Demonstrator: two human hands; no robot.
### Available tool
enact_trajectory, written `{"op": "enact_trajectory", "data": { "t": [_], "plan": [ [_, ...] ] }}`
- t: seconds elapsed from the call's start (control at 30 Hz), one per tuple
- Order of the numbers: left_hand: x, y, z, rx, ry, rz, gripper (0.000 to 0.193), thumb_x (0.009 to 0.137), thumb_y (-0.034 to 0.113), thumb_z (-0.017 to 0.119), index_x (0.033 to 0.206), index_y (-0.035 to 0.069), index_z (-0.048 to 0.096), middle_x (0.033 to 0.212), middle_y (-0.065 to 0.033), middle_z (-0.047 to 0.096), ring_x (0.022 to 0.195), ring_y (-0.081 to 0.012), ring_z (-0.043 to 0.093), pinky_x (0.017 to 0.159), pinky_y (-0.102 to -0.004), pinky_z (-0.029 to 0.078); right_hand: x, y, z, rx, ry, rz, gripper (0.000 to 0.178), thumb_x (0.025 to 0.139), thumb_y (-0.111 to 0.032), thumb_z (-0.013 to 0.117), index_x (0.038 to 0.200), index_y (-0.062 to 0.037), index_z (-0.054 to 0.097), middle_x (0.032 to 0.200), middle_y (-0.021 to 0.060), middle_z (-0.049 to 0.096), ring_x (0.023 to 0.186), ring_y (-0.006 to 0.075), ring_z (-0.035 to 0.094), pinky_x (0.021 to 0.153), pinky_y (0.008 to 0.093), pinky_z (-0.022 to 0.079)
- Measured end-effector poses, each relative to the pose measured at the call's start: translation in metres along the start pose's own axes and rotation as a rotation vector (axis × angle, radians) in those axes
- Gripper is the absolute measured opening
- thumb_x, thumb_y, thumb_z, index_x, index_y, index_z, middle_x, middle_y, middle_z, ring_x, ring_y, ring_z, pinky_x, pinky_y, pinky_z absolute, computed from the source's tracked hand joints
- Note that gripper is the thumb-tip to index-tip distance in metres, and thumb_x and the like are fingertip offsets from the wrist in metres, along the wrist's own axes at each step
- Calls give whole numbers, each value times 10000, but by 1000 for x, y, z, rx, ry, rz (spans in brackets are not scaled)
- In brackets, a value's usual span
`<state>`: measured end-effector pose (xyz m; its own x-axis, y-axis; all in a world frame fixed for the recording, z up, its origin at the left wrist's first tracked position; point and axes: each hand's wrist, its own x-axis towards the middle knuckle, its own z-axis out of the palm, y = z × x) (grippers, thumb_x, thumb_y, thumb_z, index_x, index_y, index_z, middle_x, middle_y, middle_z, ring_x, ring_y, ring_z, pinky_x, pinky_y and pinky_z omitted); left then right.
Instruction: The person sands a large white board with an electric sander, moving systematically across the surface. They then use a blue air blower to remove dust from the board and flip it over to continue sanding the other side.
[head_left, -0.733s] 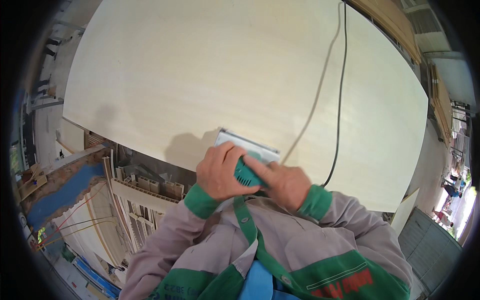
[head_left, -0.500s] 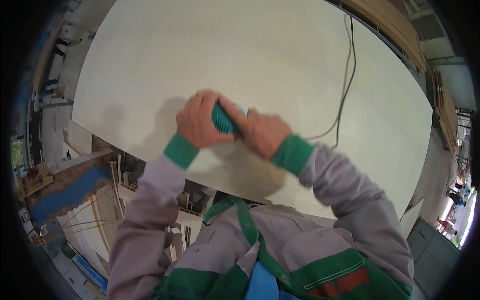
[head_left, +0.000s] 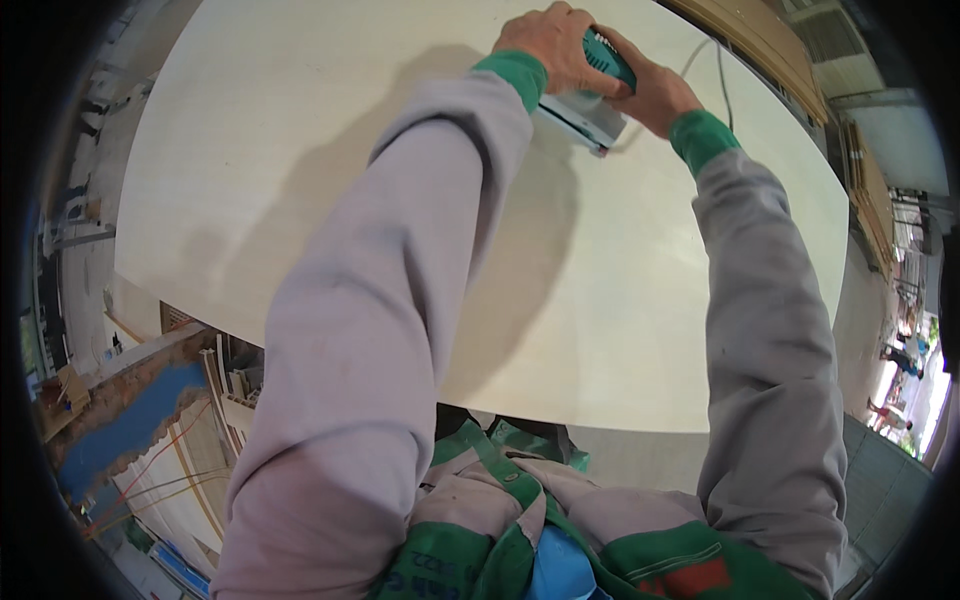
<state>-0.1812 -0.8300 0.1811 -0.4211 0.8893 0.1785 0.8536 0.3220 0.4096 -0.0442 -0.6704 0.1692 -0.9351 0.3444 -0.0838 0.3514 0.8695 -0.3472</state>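
Head view: since the earlier frames, both hands and the green sander (head_left: 612,62) have travelled from the near edge of the pale board (head_left: 640,300) to its far right part; the forearms, bent close to the body before, now reach far out. The left hand (head_left: 550,45) is closed around one side of the sander's body, thumb along its near side. The right hand (head_left: 660,95) grasps the other side. The sander's grey base plate (head_left: 590,118) faces the board, set at a slant; whether it bears fully on the surface cannot be told. A dark cord (head_left: 724,90) lies to the right of the right hand.

The board is broad, light cream and smooth-looking, with a few tiny dark specks at left. Shadows of the arms fall across its middle.

Room: brown sheets (head_left: 765,45) lie beyond the far right edge, with a further stack (head_left: 870,200) at right. At lower left are wood strips (head_left: 228,385) and a blue patch (head_left: 130,425) with a ragged brown border. Small figures of people (head_left: 905,360) show at far right, near a bright opening.
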Motion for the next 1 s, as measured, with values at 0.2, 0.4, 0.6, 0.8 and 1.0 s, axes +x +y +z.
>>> {"op": "enact_trajectory", "data": {
  "t": [0.2,0.4,0.6,0.8,1.0],
  "plan": [
    [-118,33,17,-163,-17,7,881,601,637,891,1257,113,624,1262,-115,623,1154,-340,640,973,-473,537,-145,-63,31,122,17,-39,1027,797,-345,827,1655,-255,269,1184,242,717,1054,445,706,900,520,569],
    [-291,43,-13,-324,-91,146,790,582,546,912,1156,104,598,1152,-101,592,1022,-349,614,818,-495,550,-295,-209,74,174,-44,172,1047,793,-403,852,1657,-217,290,1052,200,684,900,436,709,780,518,574],
    [-388,33,-53,-513,-339,299,886,635,510,888,1293,30,540,1237,-162,563,1051,-369,612,862,-483,553,-376,-323,119,146,-181,454,1110,817,-396,829,1673,-121,178,1148,238,641,932,447,703,774,531,577],
    [-396,-58,-61,-709,-95,118,1013,707,393,905,1507,-23,445,1474,-252,519,1364,-443,512,1125,-487,447,-304,-344,134,152,13,437,1079,860,-392,793,1669,-103,140,1277,280,565,952,491,690,798,548,584],
    [-459,-323,-111,22,647,-713,825,884,383,843,1502,-4,457,1484,-216,525,1408,-381,481,1194,-489,374,-122,-254,105,15,163,383,1041,877,-425,780,1663,-146,158,1265,318,597,1070,519,665,901,564,564]
  ]
}}
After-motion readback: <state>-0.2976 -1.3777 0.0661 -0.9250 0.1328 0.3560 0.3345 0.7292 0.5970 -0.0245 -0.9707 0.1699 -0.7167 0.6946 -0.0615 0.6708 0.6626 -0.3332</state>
